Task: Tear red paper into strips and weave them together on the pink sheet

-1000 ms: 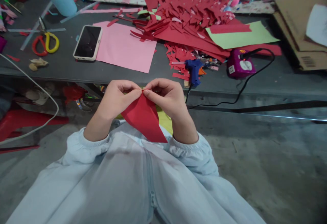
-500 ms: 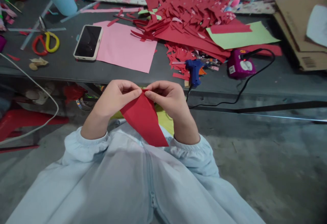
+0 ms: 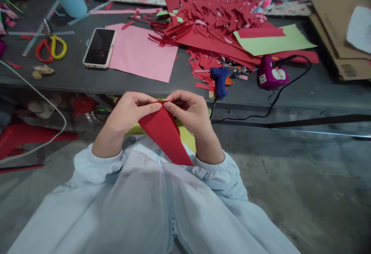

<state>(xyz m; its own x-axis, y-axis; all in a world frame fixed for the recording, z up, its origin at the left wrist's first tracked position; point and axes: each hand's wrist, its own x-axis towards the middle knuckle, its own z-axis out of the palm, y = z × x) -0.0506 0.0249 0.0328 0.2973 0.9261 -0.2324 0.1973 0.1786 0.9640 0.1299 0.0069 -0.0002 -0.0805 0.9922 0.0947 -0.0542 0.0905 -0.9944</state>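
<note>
Red paper (image 3: 166, 136) pinched between both hands

And here's the left hand (image 3: 126, 115), its grip narrow, thumb and fingers closed on the paper's upper edge, with the right hand (image 3: 189, 113) pinching just beside it! The sheet slants down in front of the pale jacket (image 3: 130, 207), short of the worktop (image 3: 72, 79). Up on that surface, a blue glue gun (image 3: 220, 80) lies by red scraps (image 3: 203, 64), while over to the left a phone (image 3: 100, 48) overlaps pink paper (image 3: 145, 57).

Pink sheet (image 3: 142, 57), apparently scissors (image 3: 53, 47), on dark table (image 3: 72, 77)
</note>
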